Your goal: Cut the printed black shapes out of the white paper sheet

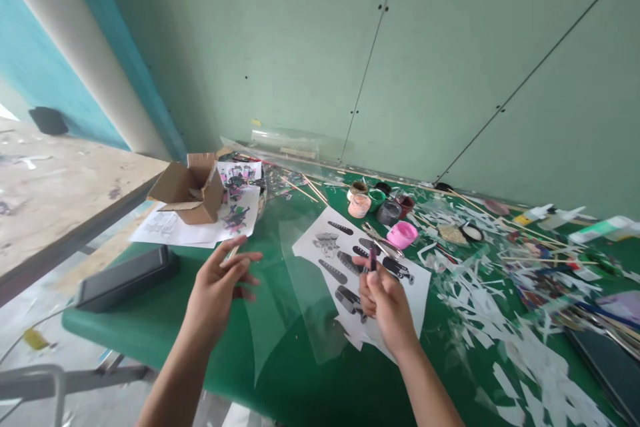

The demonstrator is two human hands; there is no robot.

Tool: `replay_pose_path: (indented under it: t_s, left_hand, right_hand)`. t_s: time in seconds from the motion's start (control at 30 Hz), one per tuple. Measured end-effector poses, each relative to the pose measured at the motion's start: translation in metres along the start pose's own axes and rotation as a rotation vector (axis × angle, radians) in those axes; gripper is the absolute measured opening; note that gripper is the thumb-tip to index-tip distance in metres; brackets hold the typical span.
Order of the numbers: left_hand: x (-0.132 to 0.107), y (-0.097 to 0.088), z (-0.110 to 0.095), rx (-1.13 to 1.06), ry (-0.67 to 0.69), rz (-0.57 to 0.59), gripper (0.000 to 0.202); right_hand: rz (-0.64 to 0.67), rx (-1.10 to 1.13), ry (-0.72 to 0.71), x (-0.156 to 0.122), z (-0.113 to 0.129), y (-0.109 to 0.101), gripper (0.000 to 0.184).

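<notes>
My left hand (223,283) is raised over the green table, fingers spread apart. A pale sliver shows between its fingers, too blurred to make out. Between the thumb and fingers of my right hand (383,297) is a small dark purple piece (373,259), whose kind I cannot tell. Beneath that hand lies a white sheet (309,241) printed with black and grey shapes, one edge cut ragged. A clear plastic sheet (307,307) extends from under the paper to its left. Scissors (385,240) rest at the paper's far edge, near an open pink paint jar (402,235).
Several paint jars (389,212) stand behind the paper. An open cardboard box (200,203) sits on printed sheets at back left, with a dark grey case (127,277) in front. White paper scraps (530,347), sticks and glue bottles (603,229) cover the right side.
</notes>
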State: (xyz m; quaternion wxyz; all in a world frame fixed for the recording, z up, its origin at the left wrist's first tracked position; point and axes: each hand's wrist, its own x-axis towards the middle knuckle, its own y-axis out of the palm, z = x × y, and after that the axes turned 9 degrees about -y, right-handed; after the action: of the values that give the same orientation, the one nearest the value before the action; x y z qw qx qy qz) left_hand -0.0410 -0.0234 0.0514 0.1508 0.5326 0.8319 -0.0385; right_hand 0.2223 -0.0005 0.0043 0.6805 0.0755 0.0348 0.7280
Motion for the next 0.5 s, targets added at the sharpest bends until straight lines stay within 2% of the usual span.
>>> replay_pose_path:
  t_s: [0.1,0.2,0.3,0.37,0.43,0.5]
  left_hand:
    - [0.026,0.018,-0.024,-0.088,0.107,-0.033,0.052]
    - [0.066,0.045,-0.060,-0.157,0.145,-0.022,0.045]
    - [0.112,0.079,-0.100,-0.240,0.226,-0.017,0.048]
    - [0.141,0.099,-0.119,-0.279,0.194,-0.035,0.060]
    - [0.165,0.112,-0.127,-0.196,0.162,-0.084,0.070]
    - [0.181,0.118,-0.123,-0.020,0.139,-0.120,0.069]
  right_hand:
    - [-0.150,-0.119,-0.114,-0.007,-0.011,-0.017,0.050]
    - [-0.252,-0.323,-0.207,-0.015,-0.024,-0.027,0.044]
    - [-0.253,-0.492,-0.354,-0.019,-0.028,-0.025,0.039]
    - [-0.226,-0.555,-0.424,-0.021,-0.025,-0.020,0.036]
    - [-0.200,-0.604,-0.466,-0.022,-0.021,-0.016,0.032]
    - [-0.174,-0.646,-0.520,-0.021,-0.017,-0.017,0.029]
